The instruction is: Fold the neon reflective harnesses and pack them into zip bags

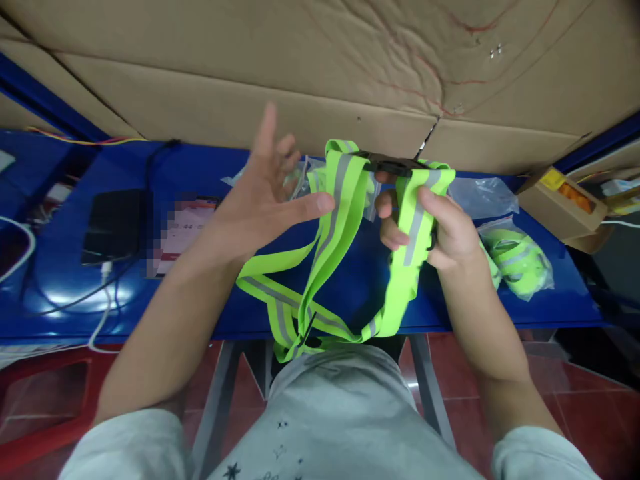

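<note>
A neon yellow-green reflective strap harness (343,193) with grey stripes hangs in front of me, its lower loops drooping over the table's front edge. My right hand (440,223) grips its right-hand bands, thumb in front and fingers curled behind. A black plastic buckle (393,163) joins the bands at the top. To the left, my left hand (280,187) is spread with fingers apart; its thumb tip lies at the left bands, and I cannot tell whether it touches them. Part of the harness behind my right hand is hidden.
On the blue table (125,303) lie a black phone (113,227) with a white cable and a pinkish paper (183,233). Clear bags with folded yellow-green straps (520,263) and an open cardboard box (565,207) are at the right. A cardboard panel (225,100) stands behind.
</note>
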`<state>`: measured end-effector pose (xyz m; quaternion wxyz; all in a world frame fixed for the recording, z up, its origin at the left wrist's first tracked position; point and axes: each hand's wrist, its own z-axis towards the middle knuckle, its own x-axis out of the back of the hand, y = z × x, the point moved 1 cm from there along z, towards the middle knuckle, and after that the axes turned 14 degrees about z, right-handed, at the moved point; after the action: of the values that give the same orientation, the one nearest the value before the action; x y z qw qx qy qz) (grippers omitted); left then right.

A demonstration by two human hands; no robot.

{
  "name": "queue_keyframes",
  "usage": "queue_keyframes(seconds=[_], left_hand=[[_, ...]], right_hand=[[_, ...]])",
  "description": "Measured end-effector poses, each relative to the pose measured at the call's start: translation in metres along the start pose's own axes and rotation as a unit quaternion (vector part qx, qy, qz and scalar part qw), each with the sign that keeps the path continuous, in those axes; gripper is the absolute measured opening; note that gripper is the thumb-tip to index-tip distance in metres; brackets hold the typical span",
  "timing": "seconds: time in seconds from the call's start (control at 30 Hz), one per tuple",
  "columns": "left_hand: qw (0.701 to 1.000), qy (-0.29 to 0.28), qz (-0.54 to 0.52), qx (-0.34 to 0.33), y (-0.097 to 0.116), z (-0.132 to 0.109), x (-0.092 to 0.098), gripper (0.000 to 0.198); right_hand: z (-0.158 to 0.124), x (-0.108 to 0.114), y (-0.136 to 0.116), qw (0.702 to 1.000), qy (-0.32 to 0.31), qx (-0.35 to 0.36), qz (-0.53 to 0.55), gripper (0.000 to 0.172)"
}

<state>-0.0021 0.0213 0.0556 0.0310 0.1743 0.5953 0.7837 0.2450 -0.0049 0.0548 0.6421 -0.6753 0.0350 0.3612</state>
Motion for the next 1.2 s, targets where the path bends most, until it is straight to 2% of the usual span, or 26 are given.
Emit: queue_keyframes(seconds=[0.03, 0.1, 0.17, 0.23, 0.4, 0.57, 0.63, 0.7, 0.83, 0.9, 1.03, 1.1, 1.2], left_hand=[[1.000, -0.004, -0.011, -0.014, 0.000, -0.001, -0.004, 0.101], [0.998, -0.034, -0.057, -0.017, -0.002, -0.004, -0.016, 0.080], [0.992, -0.074, -0.102, 0.025, -0.008, -0.007, -0.031, 0.056], [0.985, -0.105, -0.125, 0.063, -0.018, -0.008, -0.043, 0.046], [0.972, -0.151, -0.158, 0.087, -0.038, -0.008, -0.053, 0.044], [0.979, -0.103, -0.129, 0.117, -0.046, -0.008, -0.052, 0.042], [0.981, -0.105, -0.119, 0.113, -0.048, -0.009, -0.053, 0.044], [0.985, -0.101, -0.102, 0.094, -0.048, -0.010, -0.054, 0.041], [0.996, -0.061, -0.059, 0.017, -0.047, -0.012, -0.055, 0.034], [0.994, -0.075, -0.080, 0.001, -0.045, -0.013, -0.056, 0.036], [0.973, -0.129, -0.188, 0.045, -0.046, -0.016, -0.065, 0.053], [0.965, -0.117, -0.225, 0.069, -0.048, -0.018, -0.071, 0.055], [0.958, -0.083, -0.244, 0.126, -0.051, -0.021, -0.076, 0.041]], right_hand=[[0.001, 0.001, 0.002, 1.000, 0.003, 0.000, 0.011, 0.048], [0.004, 0.001, 0.006, 1.000, 0.011, -0.005, 0.018, 0.049], [0.006, 0.001, 0.013, 1.000, 0.017, -0.015, 0.018, 0.052], [0.008, 0.000, 0.020, 1.000, 0.022, -0.010, 0.002, 0.055], [0.008, -0.001, 0.035, 0.985, 0.049, 0.032, -0.161, 0.060], [0.007, 0.003, 0.039, 0.949, 0.118, 0.077, -0.281, 0.069], [0.007, 0.006, 0.041, 0.943, 0.139, 0.087, -0.290, 0.068], [0.008, 0.007, 0.043, 0.954, 0.144, 0.068, -0.254, 0.069], [0.008, 0.003, 0.046, 0.983, 0.111, 0.000, -0.143, 0.074], [0.007, 0.000, 0.047, 0.987, 0.099, -0.013, -0.129, 0.075], [0.005, 0.001, 0.055, 0.980, 0.102, 0.021, -0.168, 0.068], [0.005, 0.004, 0.061, 0.975, 0.097, 0.028, -0.196, 0.067], [0.007, 0.012, 0.062, 0.955, 0.105, 0.031, -0.275, 0.064]])
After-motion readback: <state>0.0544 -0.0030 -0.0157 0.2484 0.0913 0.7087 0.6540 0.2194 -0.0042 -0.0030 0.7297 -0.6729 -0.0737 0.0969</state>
